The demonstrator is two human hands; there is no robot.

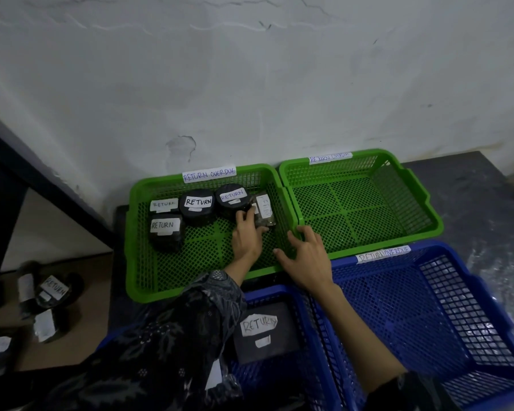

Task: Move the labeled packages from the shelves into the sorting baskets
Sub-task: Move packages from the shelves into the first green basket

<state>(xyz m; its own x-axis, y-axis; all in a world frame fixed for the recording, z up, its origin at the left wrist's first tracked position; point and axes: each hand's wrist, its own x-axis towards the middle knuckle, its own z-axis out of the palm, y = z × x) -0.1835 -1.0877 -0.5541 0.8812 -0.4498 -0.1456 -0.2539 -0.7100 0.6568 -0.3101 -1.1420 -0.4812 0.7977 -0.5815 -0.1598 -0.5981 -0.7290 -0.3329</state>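
- Left hand (247, 232) reaches into the left green basket (149, 280), fingers curled on a packet (264, 213) lying near the basket's right wall
- Right hand (304, 255) rests on the rim between the two green baskets, fingers spread and holding nothing
- Four RETURN packages (198, 206) lie at the basket's back left; another (264, 332) sits in a blue basket (282, 295); more lie on the floor (52, 290)

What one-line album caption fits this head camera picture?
Left hand placing a package in the left green basket beside black RETURN packages; right hand on its rim.
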